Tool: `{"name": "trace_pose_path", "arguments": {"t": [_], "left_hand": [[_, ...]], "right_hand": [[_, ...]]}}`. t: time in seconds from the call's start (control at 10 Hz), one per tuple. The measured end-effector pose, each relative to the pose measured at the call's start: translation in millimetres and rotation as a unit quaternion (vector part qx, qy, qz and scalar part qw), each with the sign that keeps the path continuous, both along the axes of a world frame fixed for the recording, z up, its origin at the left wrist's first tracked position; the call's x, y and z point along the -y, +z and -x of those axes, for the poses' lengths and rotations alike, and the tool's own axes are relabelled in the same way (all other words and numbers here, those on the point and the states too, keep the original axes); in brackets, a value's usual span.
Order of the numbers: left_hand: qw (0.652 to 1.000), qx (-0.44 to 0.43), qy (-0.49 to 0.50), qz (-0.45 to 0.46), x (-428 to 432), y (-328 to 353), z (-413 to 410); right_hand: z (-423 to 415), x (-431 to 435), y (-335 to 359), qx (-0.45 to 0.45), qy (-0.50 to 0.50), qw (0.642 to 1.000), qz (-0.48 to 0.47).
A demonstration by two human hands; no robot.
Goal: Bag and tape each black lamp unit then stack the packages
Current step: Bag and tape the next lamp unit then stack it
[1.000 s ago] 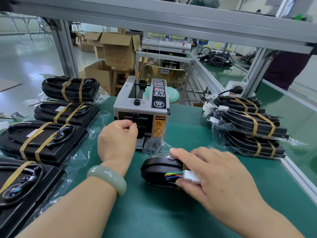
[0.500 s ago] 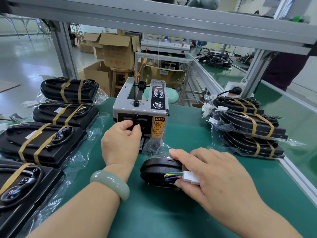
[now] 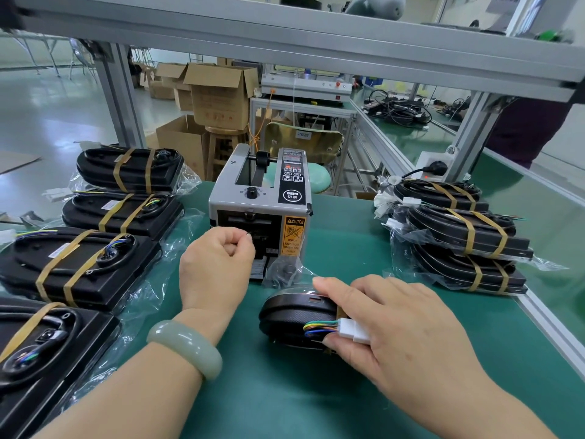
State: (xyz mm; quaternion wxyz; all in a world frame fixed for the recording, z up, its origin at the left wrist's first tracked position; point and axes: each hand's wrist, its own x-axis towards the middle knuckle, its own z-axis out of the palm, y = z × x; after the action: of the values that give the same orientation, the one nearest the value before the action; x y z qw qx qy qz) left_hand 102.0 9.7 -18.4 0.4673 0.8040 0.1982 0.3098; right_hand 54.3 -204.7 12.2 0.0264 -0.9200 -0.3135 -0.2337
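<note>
**Obs. A:** Bench entry. Your right hand (image 3: 395,327) sits at 5 o'clock on the green mat (image 3: 285,400). Its fingers lie over the top of the black lamp unit (image 3: 294,315) and the thumb is tucked under the near side. You grip it.

**Obs. B:** Agreed. The white connector (image 3: 354,331) is pinned between your fingers against the unit's side. The coloured wires (image 3: 316,327) run from it toward 9 o'clock. The unit itself lies flat on the mat, at 6 o'clock from the tape dispenser (image 3: 262,210) and near it.

**Obs. A:** Clear bag (image 3: 281,270): shiny film shows over the unit's top. The loose end crumples upward at the unit's 12 o'clock, against the dispenser's front.

**Obs. B:** Your left hand (image 3: 218,264) is at 11 o'clock from the unit, at the dispenser's outlet. The fingers are curled and the thumb tip is pressed to the forefinger tip.

**Obs. A:** Whether tape lies between those tips I cannot tell. No strip is visible there.

**Obs. B:** There is a pale green bracelet (image 3: 185,346) on your left wrist.

**Obs. A:** Finished goods. At 3 o'clock is the stack of packages (image 3: 459,236), three high. Each is bagged and bound with two tan tape bands.

**Obs. B:** From 7 to 10 o'clock is the row of taped units (image 3: 79,264). Four are visible, lying in clear bags with tan bands across them, well apart from the unit in your hand.
</note>
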Motion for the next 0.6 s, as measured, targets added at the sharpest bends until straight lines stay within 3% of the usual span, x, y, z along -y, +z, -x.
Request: {"name": "trace_pose_path", "arguments": {"t": [0.2,0.4,0.6], "left_hand": [[0.998,0.063,0.024,0.002,-26,0,9],[0.994,0.038,0.081,0.066,-60,7,0],[0.997,-0.006,0.064,-0.044,-54,11,-11]], "right_hand": [[1,0,1,0.0,0.0,1.0,0.001],[1,0,1,-0.003,-0.001,1.0,0.0],[0,-1,1,0.001,0.0,1.0,-0.003]]}}
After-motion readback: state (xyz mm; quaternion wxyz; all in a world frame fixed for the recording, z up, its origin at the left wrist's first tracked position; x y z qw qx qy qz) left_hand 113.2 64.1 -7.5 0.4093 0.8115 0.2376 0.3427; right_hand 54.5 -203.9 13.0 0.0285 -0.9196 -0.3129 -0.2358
